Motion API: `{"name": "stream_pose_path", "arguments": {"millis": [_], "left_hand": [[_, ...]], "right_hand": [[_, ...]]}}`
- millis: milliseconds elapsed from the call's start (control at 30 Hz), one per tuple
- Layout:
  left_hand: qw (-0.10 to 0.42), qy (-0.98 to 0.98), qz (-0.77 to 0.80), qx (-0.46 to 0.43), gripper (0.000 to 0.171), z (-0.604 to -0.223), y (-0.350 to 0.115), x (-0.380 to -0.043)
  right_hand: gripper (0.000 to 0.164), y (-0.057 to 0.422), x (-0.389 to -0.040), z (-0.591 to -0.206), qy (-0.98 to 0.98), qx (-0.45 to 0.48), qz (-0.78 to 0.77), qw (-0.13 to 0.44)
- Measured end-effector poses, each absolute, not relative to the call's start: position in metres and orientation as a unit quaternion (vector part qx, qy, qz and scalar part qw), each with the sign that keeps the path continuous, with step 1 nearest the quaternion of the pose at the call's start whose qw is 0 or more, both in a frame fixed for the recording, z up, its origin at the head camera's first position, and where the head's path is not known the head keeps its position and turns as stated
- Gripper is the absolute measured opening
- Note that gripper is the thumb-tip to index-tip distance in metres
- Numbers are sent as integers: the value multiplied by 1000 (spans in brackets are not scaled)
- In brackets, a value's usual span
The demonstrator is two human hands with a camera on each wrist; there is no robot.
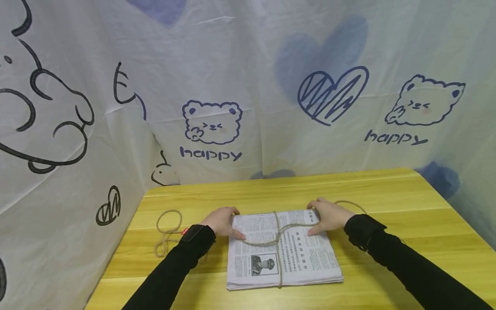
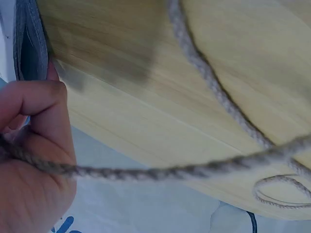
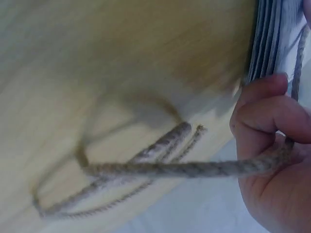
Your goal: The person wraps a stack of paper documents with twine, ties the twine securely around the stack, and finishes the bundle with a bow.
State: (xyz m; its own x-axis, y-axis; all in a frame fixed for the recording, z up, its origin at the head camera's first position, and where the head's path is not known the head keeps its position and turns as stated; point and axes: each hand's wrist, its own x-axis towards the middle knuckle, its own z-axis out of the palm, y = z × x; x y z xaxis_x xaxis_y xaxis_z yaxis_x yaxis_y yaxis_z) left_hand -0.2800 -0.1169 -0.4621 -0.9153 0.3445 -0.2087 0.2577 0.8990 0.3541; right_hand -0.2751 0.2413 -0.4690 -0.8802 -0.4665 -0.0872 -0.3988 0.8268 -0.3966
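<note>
A flat stack of newspapers [image 1: 310, 258] lies on the table with a thin braided rope [image 1: 279, 262] around it. One length runs front to back over the top page, crossed near the middle by another length running out to both hands. My left hand [image 1: 222, 221] grips the stack's far left corner, thumb on top. At the far right corner, my right hand [image 1: 329, 215] holds the other side likewise. In the left wrist view the rope [image 2: 146, 174] passes through the curled hand; in the right wrist view, rope [image 3: 204, 169] trails out of the right hand too.
Loose rope lies in loops [image 1: 168, 232] on the wooden table [image 1: 387, 193] to the left, with a small red tag [image 1: 185, 231] close to the left cuff. More rope curves behind the right wrist. A printed cloth [image 1: 267, 86] hangs behind the table.
</note>
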Motion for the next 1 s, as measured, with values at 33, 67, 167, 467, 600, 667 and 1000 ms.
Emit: {"name": "stream_pose_path", "arguments": {"millis": [33, 67, 167, 467, 600, 667, 1000], "left_hand": [[137, 965, 167, 151, 83, -463, -115, -281], [141, 964, 170, 146, 83, -463, -114, -282], [148, 963, 181, 135, 80, -461, -113, -283], [94, 954, 237, 158, 34, -431, -121, -279], [29, 949, 257, 182, 41, -401, -125, -278], [-17, 947, 256, 192, 38, -387, -127, -275], [-265, 901, 189, 287, 31, -378, -128, -240]], "right_hand": [[80, 241, -277, -469, 950, -225, -191, 97], [77, 241, -278, -469, 949, -224, -195, 104], [65, 242, -280, -467, 945, -221, -211, 121], [29, 246, -277, -445, 927, -217, -291, 92], [21, 248, -274, -420, 931, -219, -290, 19], [19, 248, -271, -405, 929, -234, -283, -37], [32, 254, -244, -382, 896, -302, -172, -275]]}}
